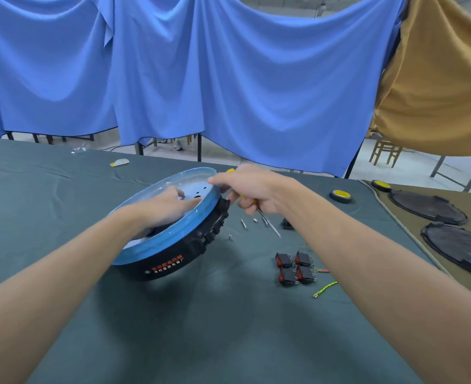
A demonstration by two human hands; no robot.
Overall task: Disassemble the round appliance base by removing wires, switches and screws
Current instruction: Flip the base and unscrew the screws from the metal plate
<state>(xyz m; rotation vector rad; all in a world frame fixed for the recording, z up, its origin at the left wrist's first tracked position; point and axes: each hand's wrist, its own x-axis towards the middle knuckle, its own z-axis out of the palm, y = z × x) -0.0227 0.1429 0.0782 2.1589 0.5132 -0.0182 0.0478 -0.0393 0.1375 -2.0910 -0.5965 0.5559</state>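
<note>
Tilting on the dark green bench (pixel 62 189), round appliance base (pixel 170 245) raised on its far side, black wall with red lettering facing the camera, blue-rimmed open side up

Reaching into the white interior, left hand (pixel 170 205), fingers spread flat against the inner face, grip apart and clamped on nothing

Pinching the far blue rim with thumb and forefinger, right hand (pixel 252 191), remaining fingers closed around a yellow-handled screwdriver (pixel 267 221), shaft pointing down and to the right over the bench

Lying just right of the base, several loose screws (pixel 244 224)

Sitting nearer the camera, four black switches (pixel 295 268) with red rockers, grouped two by two, a green-yellow wire (pixel 325 289) beside them

Resting further right, tape roll (pixel 340 195) and two black round covers (pixel 428 206)
</note>
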